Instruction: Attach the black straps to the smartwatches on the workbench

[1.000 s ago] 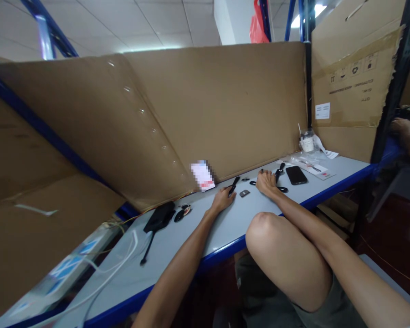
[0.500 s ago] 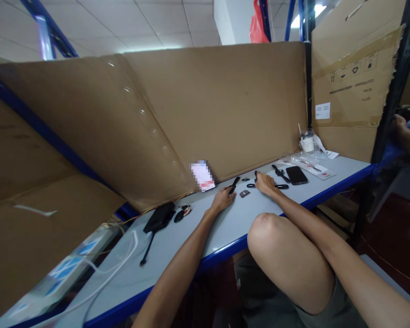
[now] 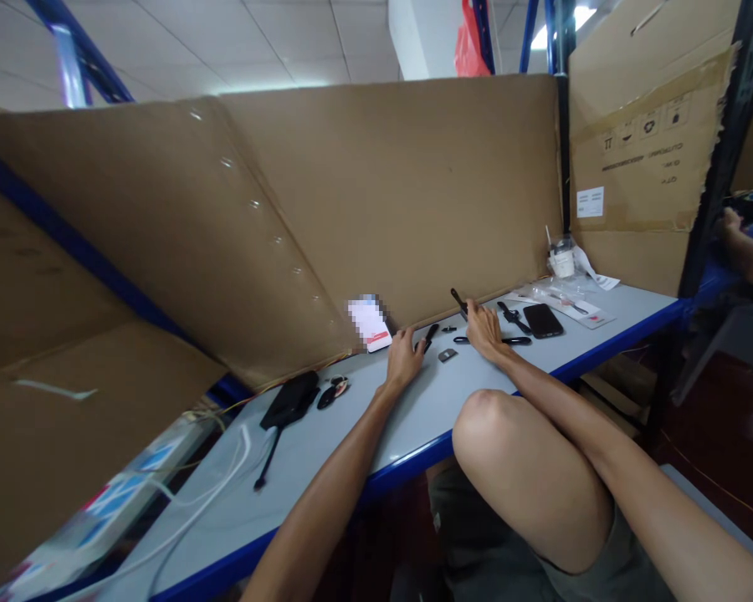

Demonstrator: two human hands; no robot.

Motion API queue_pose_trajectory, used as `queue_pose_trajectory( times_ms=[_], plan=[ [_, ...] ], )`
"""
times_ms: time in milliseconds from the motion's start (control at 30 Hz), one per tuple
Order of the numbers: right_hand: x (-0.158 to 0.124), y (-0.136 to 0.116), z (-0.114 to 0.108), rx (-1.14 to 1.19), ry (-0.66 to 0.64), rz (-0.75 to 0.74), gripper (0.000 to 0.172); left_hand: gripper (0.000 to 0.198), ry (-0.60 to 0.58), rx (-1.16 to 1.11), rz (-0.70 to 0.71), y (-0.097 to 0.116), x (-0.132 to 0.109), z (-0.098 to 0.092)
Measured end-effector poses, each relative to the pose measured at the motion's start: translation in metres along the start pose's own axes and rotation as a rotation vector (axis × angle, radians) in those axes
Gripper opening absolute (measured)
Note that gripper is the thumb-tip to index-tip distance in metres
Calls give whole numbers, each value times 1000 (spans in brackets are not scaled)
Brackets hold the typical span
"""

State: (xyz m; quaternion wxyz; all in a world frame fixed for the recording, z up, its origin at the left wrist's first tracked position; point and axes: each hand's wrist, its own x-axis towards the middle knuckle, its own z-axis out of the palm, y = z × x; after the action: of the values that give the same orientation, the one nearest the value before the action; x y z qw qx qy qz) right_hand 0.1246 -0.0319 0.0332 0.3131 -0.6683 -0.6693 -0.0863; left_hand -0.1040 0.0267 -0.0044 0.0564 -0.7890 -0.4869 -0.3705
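My left hand [image 3: 405, 357] rests on the grey table [image 3: 326, 443], its fingers closed on a black strap [image 3: 429, 336] that lies flat. My right hand [image 3: 484, 330] is closed on another thin black strap [image 3: 458, 301], whose free end sticks up off the table toward the cardboard wall. A small grey square part [image 3: 448, 355] lies between my hands. Another black strap [image 3: 519, 340] lies just right of my right hand. A watch with its strap [image 3: 513, 317] and a black phone [image 3: 543, 320] lie farther right.
A brown cardboard wall [image 3: 382, 192] backs the table. A black pouch [image 3: 289, 400], small dark parts [image 3: 332, 390] and a white cable [image 3: 226, 477] lie to the left. Clear plastic bags [image 3: 565, 299] and a white cup [image 3: 563, 262] are at the far right. My raised knee [image 3: 514, 468] is near the blue table edge. Another person's arm [image 3: 750, 247] shows at the right.
My right hand moved left, away from the watch, took hold of a black strap and lifted its end off the table. My left hand shifted slightly forward on its strap.
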Motion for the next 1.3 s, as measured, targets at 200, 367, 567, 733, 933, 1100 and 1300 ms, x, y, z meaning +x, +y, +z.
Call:
queue_pose_trajectory(
  times_ms=[200, 367, 567, 733, 933, 1100, 1300],
  plan=[
    [-5, -10, 3, 93, -44, -166, 50, 39, 111, -101, 49, 20, -2, -7],
    [-11, -16, 9, 69, -83, -279, 56, 38, 94, -144, 78, 25, -3, -7],
    [-12, -16, 6, -53, -140, -492, 61, 67, 136, -65, 11, 35, -2, -23],
    [-14, -19, 5, -144, -142, -654, 51, 69, -47, 124, 66, 37, -3, -31],
    [-14, -20, 7, -198, -100, -671, 45, 34, -222, 341, 108, 37, 1, -37],
    [-9, -14, 10, -175, -129, -548, 29, 28, -315, 348, 6, 39, -1, -42],
    [-4, -10, 8, -112, -111, -341, 29, 29, -369, 273, -117, 51, -5, -41]
  ],
)
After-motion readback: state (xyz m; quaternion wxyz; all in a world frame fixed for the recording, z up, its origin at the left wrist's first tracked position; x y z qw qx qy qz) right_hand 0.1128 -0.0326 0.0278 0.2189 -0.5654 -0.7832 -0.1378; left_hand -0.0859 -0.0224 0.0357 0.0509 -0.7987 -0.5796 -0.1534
